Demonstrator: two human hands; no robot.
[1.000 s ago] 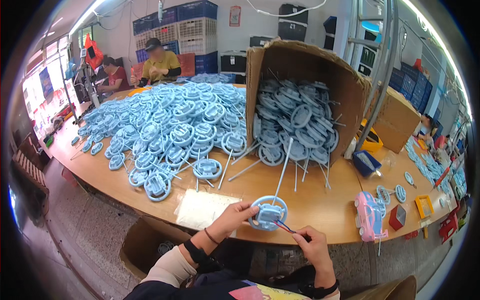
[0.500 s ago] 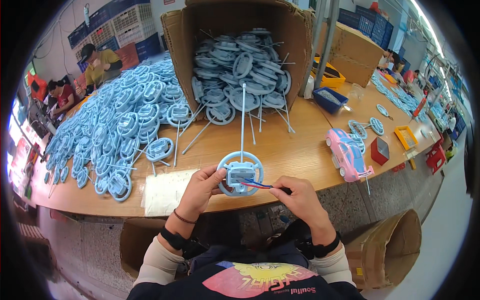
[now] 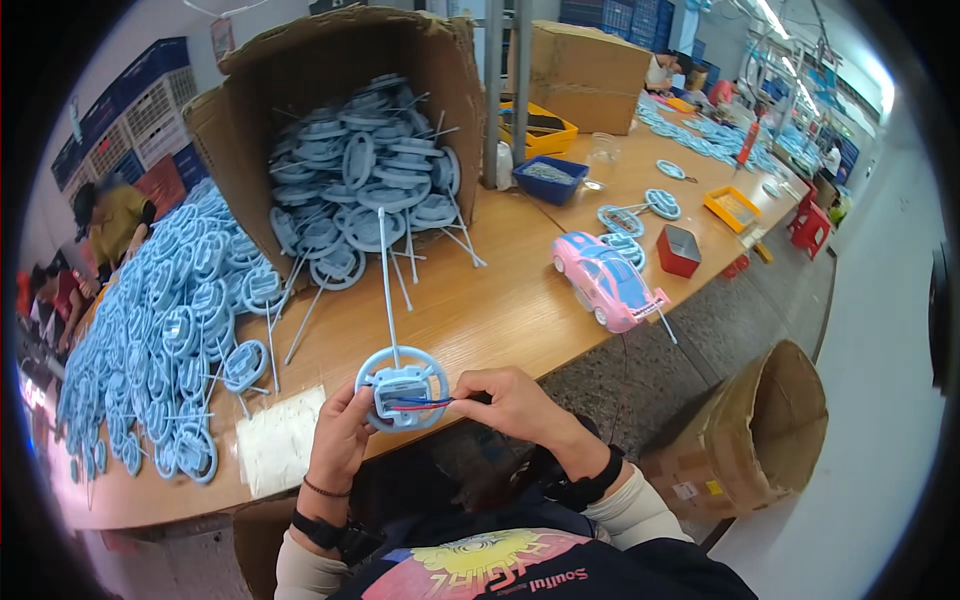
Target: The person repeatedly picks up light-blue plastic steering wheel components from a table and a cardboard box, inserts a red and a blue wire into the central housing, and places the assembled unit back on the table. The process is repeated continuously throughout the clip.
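Observation:
Just over the front edge of the table I hold a light blue toy steering wheel (image 3: 402,384) with a long thin rod pointing away from me. My left hand (image 3: 340,440) pinches its left rim between thumb and fingers. Red and blue wires (image 3: 425,404) run out of the box-like hub to the right. My right hand (image 3: 512,402) is closed on those wires in a pinch near the wheel's right rim; their ends are hidden in the fingers.
Many blue steering wheels (image 3: 190,330) heap up at left; more fill a tipped cardboard box (image 3: 240,120). A pink toy car (image 3: 606,282), a red box (image 3: 679,250), a blue bin (image 3: 550,182) and a yellow tray (image 3: 733,210) stand at right. A cardboard carton (image 3: 700,450) sits on the floor.
The view has turned to the right, so the table and its things appear shifted left. Both hands keep their hold on the steering wheel and the wires.

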